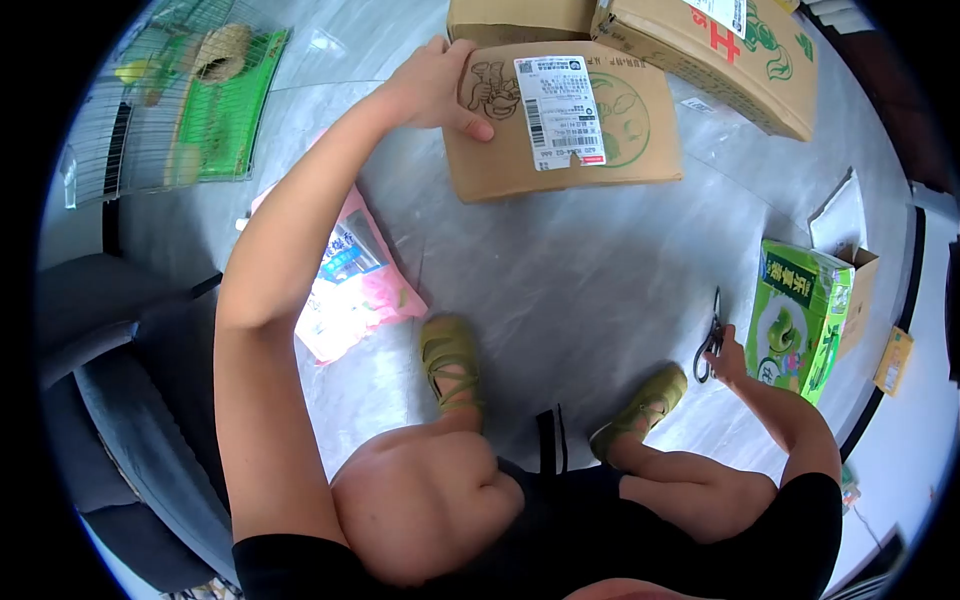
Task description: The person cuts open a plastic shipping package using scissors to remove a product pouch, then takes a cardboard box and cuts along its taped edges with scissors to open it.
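Note:
My left hand (435, 88) grips the left end of a cardboard box (655, 120), thumb on its top face and fingers at the far left corner. A white shipping label (562, 112) is stuck on the top of that box, between printed drawings. Low over the floor at the right, beside my foot, my right hand (730, 358) is closed round the handles of a pair of dark scissors (715, 318). The scissor blades point away from me. Some of the right fingers are hidden behind the handles.
Two more cardboard boxes (730, 60) (520, 18) stand at the back. On the left are a wire bird cage (200, 110), a pink package (365, 265) and a dark sofa (140, 420). A green printed carton (800, 315) stands by the right wall. My sandalled feet (450, 360) are on the grey floor.

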`<state>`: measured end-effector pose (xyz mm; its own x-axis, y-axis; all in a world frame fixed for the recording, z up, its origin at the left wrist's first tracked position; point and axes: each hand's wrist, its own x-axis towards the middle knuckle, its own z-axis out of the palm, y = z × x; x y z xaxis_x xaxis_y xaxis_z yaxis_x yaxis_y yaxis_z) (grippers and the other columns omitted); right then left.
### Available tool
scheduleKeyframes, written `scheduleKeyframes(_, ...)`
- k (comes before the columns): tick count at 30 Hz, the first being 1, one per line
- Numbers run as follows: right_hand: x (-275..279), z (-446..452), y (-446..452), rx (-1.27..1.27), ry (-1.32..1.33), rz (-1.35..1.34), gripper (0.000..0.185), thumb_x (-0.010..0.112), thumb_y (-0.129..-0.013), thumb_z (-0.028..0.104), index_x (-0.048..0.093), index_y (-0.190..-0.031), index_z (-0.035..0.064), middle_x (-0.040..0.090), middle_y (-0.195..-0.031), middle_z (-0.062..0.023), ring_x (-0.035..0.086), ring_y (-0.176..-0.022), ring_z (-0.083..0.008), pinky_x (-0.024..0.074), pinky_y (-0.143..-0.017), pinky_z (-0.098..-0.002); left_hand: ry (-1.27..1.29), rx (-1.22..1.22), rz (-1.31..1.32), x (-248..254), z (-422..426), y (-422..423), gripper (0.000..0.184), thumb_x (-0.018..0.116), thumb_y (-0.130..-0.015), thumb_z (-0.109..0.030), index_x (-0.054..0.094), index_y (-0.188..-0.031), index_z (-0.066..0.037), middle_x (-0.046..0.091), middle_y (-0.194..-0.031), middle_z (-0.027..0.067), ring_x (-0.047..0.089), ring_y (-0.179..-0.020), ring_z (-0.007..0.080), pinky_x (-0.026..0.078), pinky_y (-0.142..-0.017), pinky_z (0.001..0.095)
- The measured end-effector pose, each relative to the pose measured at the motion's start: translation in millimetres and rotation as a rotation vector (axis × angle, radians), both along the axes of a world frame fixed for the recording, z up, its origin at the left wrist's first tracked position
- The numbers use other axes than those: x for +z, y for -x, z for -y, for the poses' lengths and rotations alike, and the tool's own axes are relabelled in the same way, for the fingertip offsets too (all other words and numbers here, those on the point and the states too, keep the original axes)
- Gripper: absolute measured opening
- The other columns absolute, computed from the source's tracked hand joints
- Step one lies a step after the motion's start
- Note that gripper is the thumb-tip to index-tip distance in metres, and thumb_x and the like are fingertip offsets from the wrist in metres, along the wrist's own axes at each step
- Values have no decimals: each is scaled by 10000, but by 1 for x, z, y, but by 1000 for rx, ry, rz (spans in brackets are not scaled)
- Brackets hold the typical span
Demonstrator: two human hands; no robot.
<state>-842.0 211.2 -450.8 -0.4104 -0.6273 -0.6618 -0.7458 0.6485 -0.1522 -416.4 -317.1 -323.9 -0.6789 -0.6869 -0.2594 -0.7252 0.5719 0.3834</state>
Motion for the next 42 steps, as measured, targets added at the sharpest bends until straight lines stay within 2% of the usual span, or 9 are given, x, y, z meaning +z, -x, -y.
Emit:
scheduleKeyframes(2, 10, 12, -3, -39, -30, 26, 608, 783, -735, 108, 373, -1182, 55, 665, -1016, -223, 635, -969, -432, 503, -794, -470, -73, 27, -30, -1, -12, -13, 905, 875, -587, -437, 459, -1281, -32, 504, -1231, 198, 523, -1151, 354, 453, -967, 418)
scheduleKeyframes(6, 1, 16, 5, -149, 44, 46, 550, 722, -745, 113, 428, -1210, 105, 634, -814, -65, 612, -726, -142, 496, -632, -306, -273, 68, -113, -2, -50, -38, 754, 847, -672, -334, 472, -1257, -40, 526, -1175, 175, 548, -1107, 324, 474, -913, 414)
scheduleKeyframes(12, 7, 96, -29, -381, 474, 590, 604, 605, -868, -40, 260, -1349, 82, 609, -1136, -146, 610, -995, -181, 492, -854, -306, -595, 187, -306, 8, -118, -56, 634, 802, -725, -108, 460, -1250, -19, 520, -1146, 153, 618, -935, 228, 510, -813, 351)
scheduleKeyframes(20, 66, 224, -91, -186, 1053, 531, 574, 744, -844, 89, 387, -1292, 57, 496, -909, 7, 491, -812, -90, 426, -730, -241, -1000, 5, -183, 22, -164, -46, 695, 799, -759, -160, 398, -1302, 7, 468, -1287, 177, 617, -1014, 234, 491, -887, 374)
scheduleKeyframes(27, 70, 255, -108, -196, 1042, 519, 577, 761, -845, 164, 418, -1296, 54, 494, -909, 10, 470, -808, -82, 416, -725, -235, -1282, -347, -293, 1, -198, -41, 928, 751, -832, -252, 146, -1499, -27, 319, -1470, 211, 559, -1164, 288, 434, -1015, 390)
scheduleKeyframes(33, 60, 229, -116, -517, 830, 610, 536, 717, -887, 249, 412, -1290, 71, 542, -950, -32, 530, -751, -80, 462, -607, -244, -759, -420, -103, 23, -167, -14, 431, 648, -888, -238, 562, -1265, -48, 658, -1097, 159, 667, -935, 230, 518, -798, 357)
scheduleKeyframes(35, 54, 204, -112, -607, 689, 576, 548, 713, -886, 299, 404, -1282, 81, 562, -953, -60, 559, -673, -94, 485, -540, -251, -655, 111, -233, 39, -136, -4, 329, 616, -918, -212, 647, -1191, -31, 704, -973, 119, 672, -916, 214, 515, -787, 378)
scheduleKeyframes(40, 73, 166, -137, -897, 421, 720, 579, 670, -878, 479, 422, -1199, 67, 624, -931, -119, 642, -643, -194, 538, -565, -305, -54, 75, -441, -8, -52, 29, 412, 539, -945, -362, 629, -1151, -17, 673, -1064, 178, 647, -978, 344, 501, -844, 404)
scheduleKeyframes(42, 86, 174, -144, -1070, 349, 902, 621, 632, -881, 533, 418, -1206, 50, 634, -968, -122, 653, -713, -219, 547, -637, -352, -227, 16, -282, -10, -42, 59, 491, 507, -945, -445, 615, -1169, -22, 664, -1095, 183, 633, -1023, 347, 488, -875, 413)
